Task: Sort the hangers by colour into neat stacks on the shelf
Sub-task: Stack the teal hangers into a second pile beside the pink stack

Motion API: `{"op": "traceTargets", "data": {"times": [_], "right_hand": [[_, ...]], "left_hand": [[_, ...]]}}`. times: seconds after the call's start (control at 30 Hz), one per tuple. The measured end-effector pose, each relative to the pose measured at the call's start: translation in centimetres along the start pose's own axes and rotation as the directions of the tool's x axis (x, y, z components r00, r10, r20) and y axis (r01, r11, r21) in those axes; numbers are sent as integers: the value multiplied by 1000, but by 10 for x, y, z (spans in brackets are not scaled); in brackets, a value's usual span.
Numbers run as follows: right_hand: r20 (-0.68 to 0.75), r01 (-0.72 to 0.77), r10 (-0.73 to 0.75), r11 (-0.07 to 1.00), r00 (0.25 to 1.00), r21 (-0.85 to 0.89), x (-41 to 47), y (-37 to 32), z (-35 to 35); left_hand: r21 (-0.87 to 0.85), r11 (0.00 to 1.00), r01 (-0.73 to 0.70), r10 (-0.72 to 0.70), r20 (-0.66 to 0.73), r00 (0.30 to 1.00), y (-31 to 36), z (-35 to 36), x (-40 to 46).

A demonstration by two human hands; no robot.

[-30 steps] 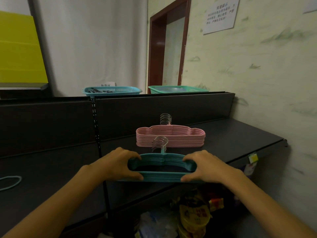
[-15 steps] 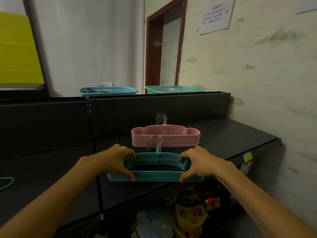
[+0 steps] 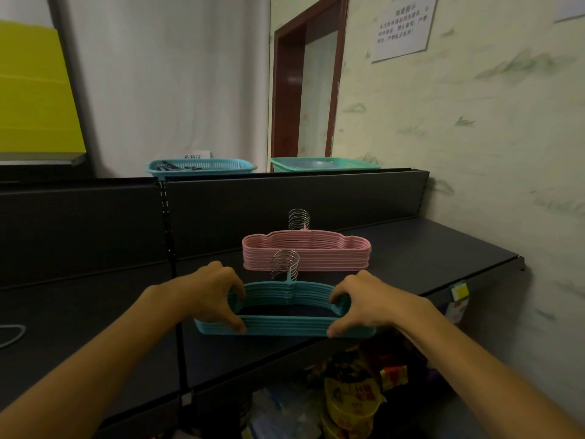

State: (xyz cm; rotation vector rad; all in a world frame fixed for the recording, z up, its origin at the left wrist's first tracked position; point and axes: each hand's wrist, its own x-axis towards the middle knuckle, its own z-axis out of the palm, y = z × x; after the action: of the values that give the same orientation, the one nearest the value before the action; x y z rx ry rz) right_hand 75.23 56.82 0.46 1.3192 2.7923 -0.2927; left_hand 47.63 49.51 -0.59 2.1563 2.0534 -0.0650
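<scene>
- The fingers (image 3: 235,323) of the left hand (image 3: 205,293) curl round the left end of the stack of teal plastic hangers with metal hooks (image 3: 285,315), thumb on the near bar and the others over the far bar; nothing else is in that grip.
- The fingers (image 3: 335,329) of the right hand (image 3: 373,301) pinch the right end the same way, thumb low on the near bar, the rest hooked over the upper curve.
- The teal stack sits at the centre of the frame, at the front edge of the dark shelf (image 3: 443,248); whether it rests on the shelf or is held just above it cannot be told.
- Judged from its look, the stack is light and each hanger stiff, yet the smooth plastic layers may slide apart, so squeezing both ends together suits it.
- Both forearms reach in from the lower corners, wrists about level, palms turned inward.
- Just behind, slightly up-frame, lies the stack of pink plastic hangers (image 3: 307,251), apart from the teal one.
- One loose teal hanger (image 3: 12,332) lies at the left edge of the frame.
</scene>
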Motion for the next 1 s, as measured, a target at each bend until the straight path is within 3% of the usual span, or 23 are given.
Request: {"op": "traceTargets", "data": {"times": [0.57,1.0], "right_hand": [[-18,32,-32,999,999,-5,9,7,2],[-90,79,-78,997,993,17,3,4,4]], "left_hand": [[93,994,-55,54,19,998,-8,-1,9],[4,998,-63,62,16,998,-9,1,8]]}}
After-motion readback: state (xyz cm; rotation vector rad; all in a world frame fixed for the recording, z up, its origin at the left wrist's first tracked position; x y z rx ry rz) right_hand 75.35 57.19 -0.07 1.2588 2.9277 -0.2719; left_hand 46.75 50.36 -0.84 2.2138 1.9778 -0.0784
